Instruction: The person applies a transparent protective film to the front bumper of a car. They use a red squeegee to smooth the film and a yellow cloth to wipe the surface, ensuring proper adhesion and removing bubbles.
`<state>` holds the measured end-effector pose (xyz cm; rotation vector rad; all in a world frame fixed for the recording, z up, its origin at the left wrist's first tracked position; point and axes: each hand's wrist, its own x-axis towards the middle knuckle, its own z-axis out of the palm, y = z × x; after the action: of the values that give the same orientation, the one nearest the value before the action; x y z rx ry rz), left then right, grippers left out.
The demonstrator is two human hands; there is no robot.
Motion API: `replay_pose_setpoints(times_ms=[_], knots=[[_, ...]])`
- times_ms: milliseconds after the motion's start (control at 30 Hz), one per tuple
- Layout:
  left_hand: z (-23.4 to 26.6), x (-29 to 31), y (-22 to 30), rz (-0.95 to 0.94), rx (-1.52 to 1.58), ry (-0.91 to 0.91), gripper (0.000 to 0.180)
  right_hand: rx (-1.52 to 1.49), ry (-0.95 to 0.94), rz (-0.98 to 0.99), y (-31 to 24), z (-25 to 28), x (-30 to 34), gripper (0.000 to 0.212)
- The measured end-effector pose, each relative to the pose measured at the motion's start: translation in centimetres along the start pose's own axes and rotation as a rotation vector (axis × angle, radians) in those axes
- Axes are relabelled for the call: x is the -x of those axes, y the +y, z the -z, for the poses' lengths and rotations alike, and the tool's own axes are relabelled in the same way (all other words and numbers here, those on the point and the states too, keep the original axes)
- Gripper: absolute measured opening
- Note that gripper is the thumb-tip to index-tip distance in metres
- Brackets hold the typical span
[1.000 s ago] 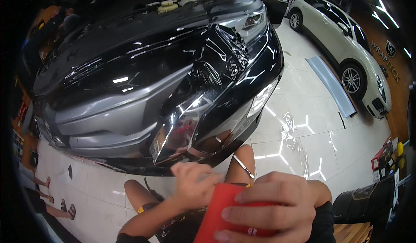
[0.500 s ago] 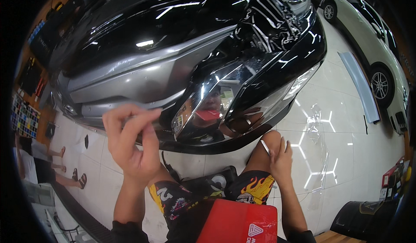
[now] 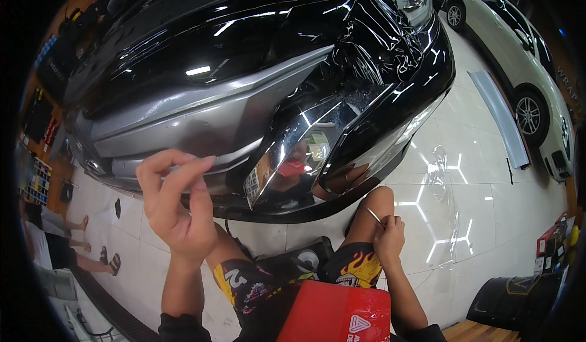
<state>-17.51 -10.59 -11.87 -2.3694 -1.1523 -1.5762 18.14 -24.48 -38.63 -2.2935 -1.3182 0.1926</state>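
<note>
My left hand [image 3: 180, 208] is raised in front of a car's glossy black and grey front corner. Its fingers are curled, with thumb and index fingertip close together; whatever is between them is too small to make out. My right hand [image 3: 389, 239] rests by my right knee, its fingers closed round a slim silver tool [image 3: 375, 217] that points up and left. The car's shiny dark panel [image 3: 293, 153] mirrors a person and something red. Crumpled glossy black film [image 3: 381, 40] bunches further up the car. A grey panel [image 3: 201, 116] lies beyond my left hand.
A red flat-faced pouch or box [image 3: 336, 311] sits against my torso. On the right stand a white car [image 3: 506, 55] and a long pale strip [image 3: 497, 116] on the tiled floor. Clear film [image 3: 448, 220] lies on the tiles. Another person's legs [image 3: 79, 247] show at left.
My right hand's fingers have closed in round the slim tool, and its tip has turned slightly. My left hand has shifted a little left and down. The view has moved slightly.
</note>
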Motion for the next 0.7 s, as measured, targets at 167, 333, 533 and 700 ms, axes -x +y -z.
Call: replay_pose_setpoints(times_ms=[167,333,533,700], knots=[[-0.1,0.0,-0.2,0.050,0.041,-0.016,0.026,-0.446,-0.105,-0.222,2.7,0.6,-0.5,0.023],[-2.5,-2.3,2.1,0.006,0.034,-0.054,0.035,-1.090,-0.116,-0.036,2.1,6.5,-4.5,0.038],[-8.5,-7.1,4.9,-0.100,-0.030,-0.041,0.041,-0.812,0.053,0.537,-5.2,22.7,-15.0,0.033],[-10.8,-9.2,5.6,-0.117,-0.091,-0.037,0.044,-0.654,0.003,0.965,-13.1,29.9,-24.1,0.038]])
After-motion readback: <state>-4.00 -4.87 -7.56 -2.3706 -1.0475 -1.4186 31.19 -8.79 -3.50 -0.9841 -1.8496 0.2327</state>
